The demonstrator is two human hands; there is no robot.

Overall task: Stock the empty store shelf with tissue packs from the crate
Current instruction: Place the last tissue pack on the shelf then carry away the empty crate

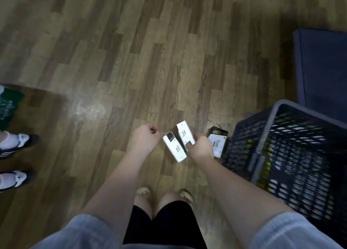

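At five o'clock from centre, the right hand point(201, 148) pinches tissue packs point(185, 134) just beside the crate point(266, 136); the left hand point(145, 138), at their nine o'clock, is curled and holds nothing.

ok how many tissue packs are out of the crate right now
3. One pack is gripped in the right hand, one sits just left of it, and one is beside the crate. More may lie inside the crate, blurred behind its mesh.
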